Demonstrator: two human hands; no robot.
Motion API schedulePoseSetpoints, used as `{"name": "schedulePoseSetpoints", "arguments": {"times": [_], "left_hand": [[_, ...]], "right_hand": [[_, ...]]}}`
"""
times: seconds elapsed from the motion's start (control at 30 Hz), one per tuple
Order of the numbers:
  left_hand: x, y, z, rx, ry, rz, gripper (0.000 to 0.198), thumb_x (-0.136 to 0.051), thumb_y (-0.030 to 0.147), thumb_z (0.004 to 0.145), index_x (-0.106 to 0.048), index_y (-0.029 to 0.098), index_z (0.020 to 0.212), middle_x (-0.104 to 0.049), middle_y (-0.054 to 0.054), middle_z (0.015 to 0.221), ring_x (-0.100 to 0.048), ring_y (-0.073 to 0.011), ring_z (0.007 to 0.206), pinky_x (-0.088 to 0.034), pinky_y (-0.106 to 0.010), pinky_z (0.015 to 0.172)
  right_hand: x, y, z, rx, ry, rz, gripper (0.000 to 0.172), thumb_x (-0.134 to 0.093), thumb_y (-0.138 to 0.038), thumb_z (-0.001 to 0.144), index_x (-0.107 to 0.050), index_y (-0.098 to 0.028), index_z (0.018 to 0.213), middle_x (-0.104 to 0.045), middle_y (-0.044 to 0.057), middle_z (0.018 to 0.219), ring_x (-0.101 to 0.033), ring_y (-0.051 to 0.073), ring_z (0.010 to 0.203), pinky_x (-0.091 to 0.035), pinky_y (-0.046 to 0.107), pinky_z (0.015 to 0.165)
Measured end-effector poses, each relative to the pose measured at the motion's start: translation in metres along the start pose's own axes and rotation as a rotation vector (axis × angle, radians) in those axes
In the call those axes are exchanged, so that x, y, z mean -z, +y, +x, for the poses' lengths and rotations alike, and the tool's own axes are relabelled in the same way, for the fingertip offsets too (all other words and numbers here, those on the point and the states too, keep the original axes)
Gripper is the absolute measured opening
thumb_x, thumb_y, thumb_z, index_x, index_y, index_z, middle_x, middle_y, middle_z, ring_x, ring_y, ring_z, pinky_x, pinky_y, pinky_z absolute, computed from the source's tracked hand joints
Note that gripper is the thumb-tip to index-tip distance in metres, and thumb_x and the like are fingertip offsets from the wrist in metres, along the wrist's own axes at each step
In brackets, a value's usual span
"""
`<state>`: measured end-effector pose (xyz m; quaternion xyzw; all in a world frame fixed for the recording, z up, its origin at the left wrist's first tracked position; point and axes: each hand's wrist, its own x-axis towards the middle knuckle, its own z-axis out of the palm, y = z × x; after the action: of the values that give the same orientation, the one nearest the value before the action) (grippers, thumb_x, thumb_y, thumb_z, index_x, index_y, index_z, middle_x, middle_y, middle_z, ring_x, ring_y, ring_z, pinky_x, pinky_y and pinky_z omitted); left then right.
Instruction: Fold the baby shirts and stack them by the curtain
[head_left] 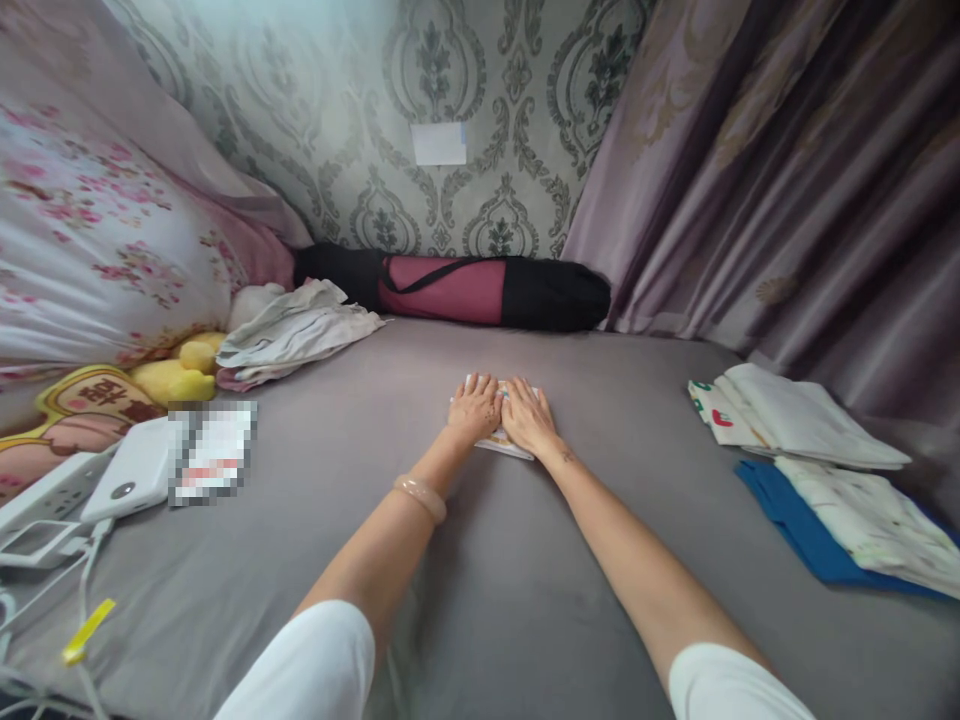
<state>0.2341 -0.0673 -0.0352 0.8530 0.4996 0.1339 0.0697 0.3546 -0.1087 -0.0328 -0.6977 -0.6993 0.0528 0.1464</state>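
Observation:
Both my hands lie flat, side by side, on a small folded white cloth with a coloured print point(511, 446) in the middle of the grey bed sheet point(480, 580). My left hand point(475, 408) presses its left part, fingers stretched out and together. My right hand point(528, 415) covers the right part, fingers also flat. Most of the cloth is hidden under the hands. A pale bangle point(421, 496) is on my left wrist.
Folded clothes lie at the right: a white pile point(806, 412) and a printed piece on a blue one point(862, 525). A heap of pale garments point(296, 332) sits at the back left, a maroon and black roll bag point(465, 288) along the wall. Power bank, cables and plush toys are at the left.

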Motion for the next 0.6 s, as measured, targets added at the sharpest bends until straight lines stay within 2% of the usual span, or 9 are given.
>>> {"name": "schedulePoseSetpoints", "arguments": {"times": [0.1,0.23,0.33,0.43,0.5,0.6], "left_hand": [[0.0,-0.003,-0.002,0.051,-0.005,-0.049,0.053,-0.028,0.037,0.098,-0.038,0.014,0.145,-0.034,-0.014,0.154,-0.025,-0.0315,0.143,-0.025,-0.048,0.114],[0.0,-0.013,-0.001,0.111,-0.051,-0.197,0.056,-0.029,0.038,0.098,-0.035,0.009,0.146,-0.03,-0.021,0.153,-0.031,-0.0316,0.141,-0.029,-0.045,0.112],[0.002,-0.024,-0.002,0.171,-0.016,-0.292,0.053,-0.026,0.031,0.098,-0.036,0.007,0.144,-0.037,-0.021,0.15,-0.036,-0.026,0.139,-0.03,-0.038,0.112],[0.006,-0.034,-0.007,0.311,0.074,-0.332,0.05,-0.023,0.027,0.098,-0.043,0.006,0.139,-0.047,-0.019,0.144,-0.043,-0.0237,0.134,-0.032,-0.035,0.111],[0.008,-0.04,-0.011,0.37,0.104,-0.343,0.047,-0.027,0.026,0.097,-0.048,0.007,0.135,-0.053,-0.018,0.139,-0.048,-0.0239,0.13,-0.034,-0.034,0.109],[0.008,-0.045,-0.016,0.379,0.112,-0.361,0.044,-0.031,0.024,0.096,-0.053,0.011,0.131,-0.059,-0.015,0.133,-0.053,-0.0226,0.125,-0.038,-0.032,0.106]], "right_hand": [[0.003,0.006,-0.005,-0.022,-0.016,-0.028,0.056,-0.024,-0.034,0.098,-0.031,-0.011,0.149,-0.026,0.013,0.157,-0.02,0.024,0.145,-0.015,0.045,0.117],[0.009,0.007,-0.008,-0.091,-0.032,-0.037,0.06,-0.023,-0.037,0.099,-0.029,-0.006,0.149,-0.025,0.014,0.157,-0.019,0.026,0.145,-0.016,0.046,0.116],[0.014,0.0,-0.006,-0.105,0.025,-0.067,0.061,-0.022,-0.036,0.099,-0.03,-0.002,0.148,-0.024,0.016,0.157,-0.016,0.027,0.146,-0.012,0.047,0.117],[0.014,-0.007,-0.004,-0.001,0.104,-0.089,0.059,-0.023,-0.033,0.098,-0.028,-0.002,0.149,-0.022,0.015,0.158,-0.013,0.025,0.147,-0.007,0.044,0.118],[0.009,-0.009,-0.004,0.027,0.071,-0.081,0.06,-0.022,-0.033,0.098,-0.029,-0.002,0.149,-0.023,0.015,0.157,-0.016,0.025,0.146,-0.009,0.043,0.118],[0.0,-0.006,-0.004,0.009,0.013,-0.079,0.061,-0.022,-0.035,0.098,-0.029,-0.001,0.148,-0.025,0.016,0.156,-0.021,0.026,0.145,-0.012,0.044,0.117]]}}
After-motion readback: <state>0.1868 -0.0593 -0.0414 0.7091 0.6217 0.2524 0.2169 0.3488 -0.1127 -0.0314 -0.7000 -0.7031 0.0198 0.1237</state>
